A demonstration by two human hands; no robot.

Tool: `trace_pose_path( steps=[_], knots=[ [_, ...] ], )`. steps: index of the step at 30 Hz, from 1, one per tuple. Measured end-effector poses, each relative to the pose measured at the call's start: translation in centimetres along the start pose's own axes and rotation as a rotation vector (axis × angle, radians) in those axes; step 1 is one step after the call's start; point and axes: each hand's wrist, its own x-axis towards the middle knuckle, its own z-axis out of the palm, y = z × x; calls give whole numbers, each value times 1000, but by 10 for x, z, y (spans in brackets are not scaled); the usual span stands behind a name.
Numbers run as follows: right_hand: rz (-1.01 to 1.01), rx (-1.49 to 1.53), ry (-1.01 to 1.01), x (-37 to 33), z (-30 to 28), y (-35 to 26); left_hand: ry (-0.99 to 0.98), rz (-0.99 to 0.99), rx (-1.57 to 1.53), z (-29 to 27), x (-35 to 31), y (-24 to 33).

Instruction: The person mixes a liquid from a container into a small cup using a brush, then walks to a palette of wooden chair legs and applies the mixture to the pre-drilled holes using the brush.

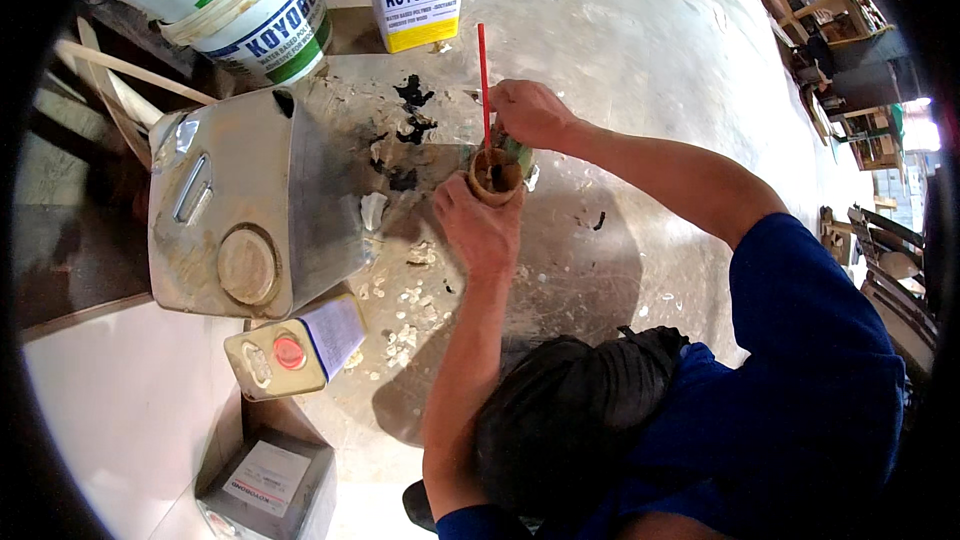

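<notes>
My left hand (480, 225) is wrapped round a small round cup (484, 194) with a brown, stained rim, held above the concrete floor. Inside the cup it looks dark and smeared. A thin, straight red stick (483, 70) rises from the cup, leaning slightly. Just beyond the cup, my right hand (535, 115) is closed, its fingertips right beside the stick; what they grip is hidden. Something greenish (518, 153) shows between that hand and the cup, too covered to name.
A large dented metal can (215, 210) stands at left, with a smaller red-capped can (290, 352) and a grey box-shaped container (268, 485) nearer. Beyond are white buckets (265, 35) and a rectangular tin (417, 0). Dried flakes (402, 340) and black smears (405, 178) mark the floor.
</notes>
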Motion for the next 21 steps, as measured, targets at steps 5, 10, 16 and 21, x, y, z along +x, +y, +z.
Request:
trace_pose_path(
  steps=[5,10,16,21],
  knots=[
    [19,305,-57,-2,-18,-9,1,1,11,-7,-1,-6],
    [-108,677,-54,-5,-30,-24,14,54,30,-8,-3,-10],
    [-259,108,-421,-21,-64,-75,70,51,24,-14,-11,-23],
    [-329,73,-553,-51,-63,-111,42,-62,-34,-34,-31,-43]
  ],
)
